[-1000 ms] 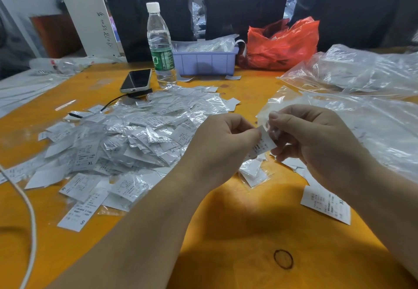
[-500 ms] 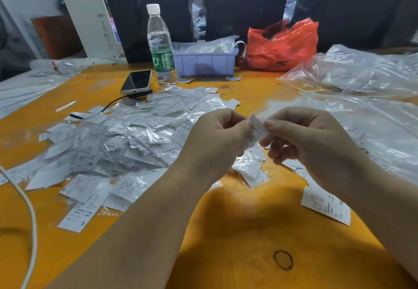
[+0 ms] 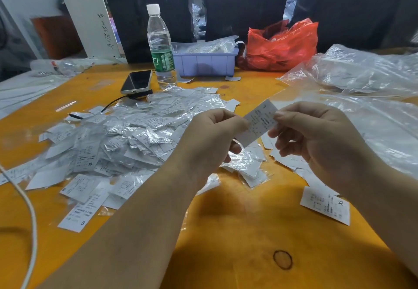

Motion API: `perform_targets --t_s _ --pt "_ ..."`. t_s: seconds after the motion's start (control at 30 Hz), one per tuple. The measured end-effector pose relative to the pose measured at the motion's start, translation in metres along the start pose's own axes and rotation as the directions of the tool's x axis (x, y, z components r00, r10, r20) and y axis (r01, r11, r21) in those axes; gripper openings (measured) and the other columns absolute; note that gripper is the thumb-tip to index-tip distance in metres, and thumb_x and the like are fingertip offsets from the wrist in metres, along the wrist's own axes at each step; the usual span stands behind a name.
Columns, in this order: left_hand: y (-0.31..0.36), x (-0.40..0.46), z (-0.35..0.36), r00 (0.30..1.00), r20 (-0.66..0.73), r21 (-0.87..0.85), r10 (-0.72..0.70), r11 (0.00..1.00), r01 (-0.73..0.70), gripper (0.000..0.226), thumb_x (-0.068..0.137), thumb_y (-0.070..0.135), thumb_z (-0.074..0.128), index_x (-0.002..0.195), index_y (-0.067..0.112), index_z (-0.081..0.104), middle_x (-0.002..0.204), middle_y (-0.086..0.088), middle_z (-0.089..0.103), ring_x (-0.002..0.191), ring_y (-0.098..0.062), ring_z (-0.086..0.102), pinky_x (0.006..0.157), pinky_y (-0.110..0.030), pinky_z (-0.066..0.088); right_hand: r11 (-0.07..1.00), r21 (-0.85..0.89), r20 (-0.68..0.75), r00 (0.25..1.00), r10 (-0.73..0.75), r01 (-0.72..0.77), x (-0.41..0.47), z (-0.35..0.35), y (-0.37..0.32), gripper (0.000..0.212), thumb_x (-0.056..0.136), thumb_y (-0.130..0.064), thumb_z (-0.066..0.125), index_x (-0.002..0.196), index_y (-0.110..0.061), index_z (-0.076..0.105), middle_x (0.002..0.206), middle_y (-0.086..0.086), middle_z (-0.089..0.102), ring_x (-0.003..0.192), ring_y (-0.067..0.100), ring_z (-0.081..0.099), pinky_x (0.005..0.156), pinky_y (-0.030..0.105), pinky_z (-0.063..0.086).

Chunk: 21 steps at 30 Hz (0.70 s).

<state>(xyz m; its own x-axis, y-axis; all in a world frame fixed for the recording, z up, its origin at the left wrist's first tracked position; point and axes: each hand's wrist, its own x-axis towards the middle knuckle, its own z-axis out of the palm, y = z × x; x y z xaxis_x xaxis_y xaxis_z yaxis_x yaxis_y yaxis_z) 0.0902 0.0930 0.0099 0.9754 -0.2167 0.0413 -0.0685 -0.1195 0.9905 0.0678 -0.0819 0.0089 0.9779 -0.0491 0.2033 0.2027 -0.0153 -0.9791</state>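
Pinching one label [image 3: 260, 122], two hands: left hand [image 3: 210, 139], right hand [image 3: 316, 139].

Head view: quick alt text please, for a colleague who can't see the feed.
The left hand and right hand pinch one small white printed label between them, above an orange table. A heap of labels, many in clear sleeves, lies to the left; a phone, water bottle, lilac tray and red bag sit behind it.
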Motion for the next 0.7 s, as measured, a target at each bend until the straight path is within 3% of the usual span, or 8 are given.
perform_targets --t_s 0.07,0.37,0.7 --pt "0.0005 -0.0006 -0.0002 1.000 -0.004 -0.008 0.022 1.000 -0.022 0.007 0.091 0.011 0.063 0.089 0.009 0.068 0.072 0.004 0.070 0.055 -0.011 0.056 0.049 -0.021 0.043 1.000 0.030 -0.013 1.000 0.009 -0.009 0.0015 -0.0011 -0.0008 0.029 0.093 -0.008 0.057 0.069 -0.014 0.072 0.067 0.009 0.066 0.053 0.016 0.058 0.048 0.025 0.050" --pt "-0.0025 -0.0021 0.0055 0.983 -0.024 0.053 0.183 0.982 -0.182 0.007 0.091 0.016 0.067 0.085 0.017 0.070 0.064 0.010 0.065 0.054 -0.005 0.056 0.047 -0.014 0.042 0.999 -0.020 0.071 0.997 0.034 -0.033 -0.0033 0.0062 0.0068 0.013 0.092 -0.009 0.058 0.092 -0.006 0.070 0.065 0.007 0.065 0.053 0.016 0.057 0.047 0.022 0.048" --pt "0.0006 -0.0026 0.0019 0.993 0.038 -0.027 0.108 0.994 -0.107 0.012 0.089 0.005 0.063 0.094 0.013 0.070 0.073 0.004 0.071 0.060 -0.008 0.059 0.052 -0.021 0.049 0.999 0.020 0.022 0.999 0.036 -0.037 0.0005 -0.0004 0.0061 0.012 0.091 -0.014 0.060 0.096 -0.010 0.069 0.067 0.006 0.066 0.055 0.015 0.059 0.049 0.023 0.050"
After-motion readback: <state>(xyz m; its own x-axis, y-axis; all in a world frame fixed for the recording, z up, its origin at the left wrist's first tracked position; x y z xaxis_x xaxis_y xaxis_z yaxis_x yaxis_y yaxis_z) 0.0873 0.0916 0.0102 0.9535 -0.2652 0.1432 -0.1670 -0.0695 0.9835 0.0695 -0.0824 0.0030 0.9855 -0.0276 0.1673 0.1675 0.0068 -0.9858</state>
